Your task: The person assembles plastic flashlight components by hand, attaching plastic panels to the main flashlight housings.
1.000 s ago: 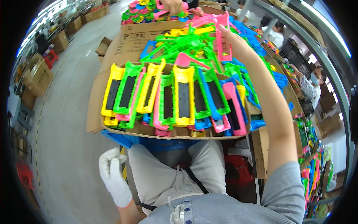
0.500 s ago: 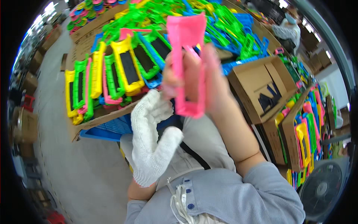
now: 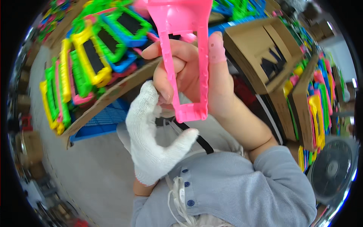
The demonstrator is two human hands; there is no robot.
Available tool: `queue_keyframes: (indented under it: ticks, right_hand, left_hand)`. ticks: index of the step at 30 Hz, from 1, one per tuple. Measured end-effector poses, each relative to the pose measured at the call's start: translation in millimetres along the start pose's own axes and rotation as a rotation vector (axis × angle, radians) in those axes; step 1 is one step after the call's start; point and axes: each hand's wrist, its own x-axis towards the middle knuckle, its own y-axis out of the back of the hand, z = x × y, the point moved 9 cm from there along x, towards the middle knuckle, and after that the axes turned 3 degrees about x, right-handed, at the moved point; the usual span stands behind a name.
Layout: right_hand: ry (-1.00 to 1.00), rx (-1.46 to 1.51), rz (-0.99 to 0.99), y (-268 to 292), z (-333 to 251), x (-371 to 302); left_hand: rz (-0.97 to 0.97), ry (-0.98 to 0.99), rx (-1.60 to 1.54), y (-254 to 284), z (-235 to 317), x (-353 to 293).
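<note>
In front of me, my right hand [image 3: 190, 77] holds up a pink plastic frame [image 3: 181, 17]. It has a solid, flared upper part and a long open window with notched rails. My bare thumb, with a pinkish wrap at its tip, presses along the right rail; the fingers curl behind and past the left rail. My left hand [image 3: 145, 132], in a white knit glove, is just below left of the frame, thumb and fingers apart with nothing between them. Its fingertips come close to the right hand's fingers; whether they touch I cannot tell.
At the left, a large cardboard box [image 3: 113, 88] holds several yellow, green, blue and pink frames above a blue crate [image 3: 99, 123]. Right of my hand stands a smaller cardboard box [image 3: 244, 45] with black strips [image 3: 273, 62]. Farther right are packed frames [image 3: 317, 117] and a fan [image 3: 332, 166].
The pink frame now appears larger and higher, its window facing me more squarely. The left hand's thumb and fingers have spread wider. The whole view has shifted, with the boxes higher in it.
</note>
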Motion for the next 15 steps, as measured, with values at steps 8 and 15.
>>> queue_keyframes:
  ticks: [8, 15]
  right_hand:
    - [-0.872, -0.413, 0.726, 168, 54, -286]
    - [-0.988, -0.59, 1.588, 172, 45, -515]
  left_hand:
    - [-0.353, 0.281, -0.081, -52, -70, -14]
    - [-0.631, 0.283, -0.079, -104, -82, -7]
